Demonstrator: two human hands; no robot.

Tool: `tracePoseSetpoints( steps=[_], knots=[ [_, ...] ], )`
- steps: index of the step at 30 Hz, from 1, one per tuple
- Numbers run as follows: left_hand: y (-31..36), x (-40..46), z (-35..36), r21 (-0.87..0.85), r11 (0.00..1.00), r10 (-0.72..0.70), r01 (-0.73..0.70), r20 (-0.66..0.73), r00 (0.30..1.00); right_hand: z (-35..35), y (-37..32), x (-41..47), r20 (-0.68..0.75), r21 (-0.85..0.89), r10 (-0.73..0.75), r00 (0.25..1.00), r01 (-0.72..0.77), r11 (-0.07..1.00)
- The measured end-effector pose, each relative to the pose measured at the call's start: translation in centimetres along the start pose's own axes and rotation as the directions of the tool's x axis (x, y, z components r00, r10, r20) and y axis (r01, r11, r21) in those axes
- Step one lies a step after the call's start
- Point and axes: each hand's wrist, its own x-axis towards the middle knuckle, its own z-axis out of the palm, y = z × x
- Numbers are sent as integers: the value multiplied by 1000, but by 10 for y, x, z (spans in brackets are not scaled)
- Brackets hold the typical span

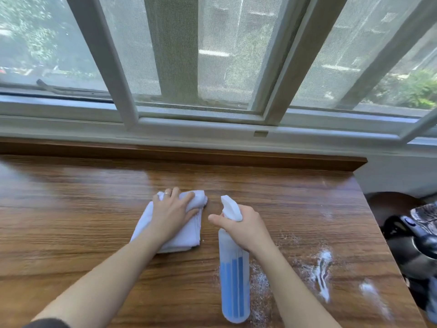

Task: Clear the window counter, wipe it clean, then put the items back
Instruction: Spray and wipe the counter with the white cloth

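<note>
Nearest the viewer, two bare forearms reach forward over a wood-grain tabletop (71, 209). The right hand (246, 228) grips the neck of a translucent spray bottle (234, 280) partly filled with blue liquid; its fingers curl round the neck below the white trigger head (230, 208), and the thumb extends to the left. The bottle is held tilted, nozzle pointing away from the viewer, its base toward the near edge. To the right of the bottle, white spray residue (322, 273) lies in speckles and streaks on the wood — densest toward the tabletop's right side.

The left hand (172, 214), wearing a ring (167, 193), presses down on a folded white cloth (165, 233); the fingers are bent over the bunched far end of the cloth, which lies flat on the tabletop just left of the bottle's head.

Off the right edge of the tabletop, dark objects (411, 247) sit lower down; what they are cannot be told.

Farther back, a raised wooden lip (189, 157) runs along the rear of the tabletop, below a pale sill (165, 136). Beyond it stand white window frames (113, 67) with mesh screens (224, 55) — foliage shows through the glass.
</note>
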Motion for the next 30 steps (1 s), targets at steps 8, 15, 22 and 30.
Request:
tracePoseSetpoints(
  steps=[8, 15, 22, 30],
  knots=[
    [5, 17, -1, 4, 997, -79, 79, 70, 994, 10, 3, -14, -21, 5, 5, 1000, -5, 1000],
    [10, -49, -10, -1, 998, 64, -64, 15, 998, 18, 9, -26, -36, 40, 9, 999, -8, 999],
    [21, -123, -12, -36, 988, 147, -148, -25, 989, 32, 9, -41, -76, 48, 15, 997, -12, 999],
    [20, -150, -10, -63, 985, 155, -162, -103, 982, 40, 14, -54, -104, 67, 32, 994, -25, 997]
  ],
)
